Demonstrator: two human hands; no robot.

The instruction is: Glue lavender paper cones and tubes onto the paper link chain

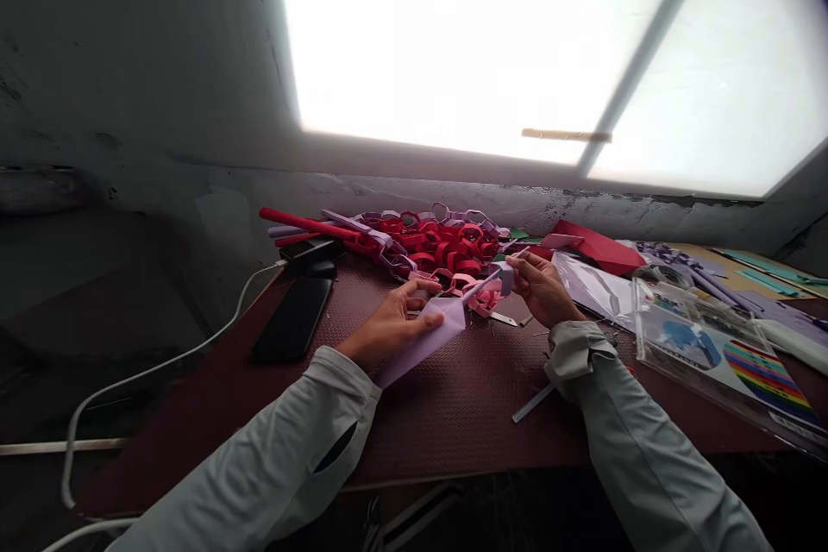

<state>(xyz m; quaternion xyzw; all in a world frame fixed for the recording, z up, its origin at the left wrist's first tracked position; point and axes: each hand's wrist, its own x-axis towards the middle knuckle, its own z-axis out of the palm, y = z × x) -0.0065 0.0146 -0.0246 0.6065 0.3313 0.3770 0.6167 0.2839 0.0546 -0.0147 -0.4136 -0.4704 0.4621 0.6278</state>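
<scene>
My left hand is closed on a sheet of lilac paper, thumb on top and fingers behind. A narrow lilac paper strip slants up from the sheet's far corner toward my right hand. The thumb and fingertips of that hand pinch the strip's upper end; whether strip and sheet are one piece I cannot tell. Just beyond both hands lies a heaped paper chain of red, pink and lilac links. A small metal blade or ruler rests on the table below my right wrist.
At left on the maroon table lie a black phone and a white cable. Red paper rolls stand behind. To the right are a clear plastic case, red folded paper and plastic-wrapped sheets.
</scene>
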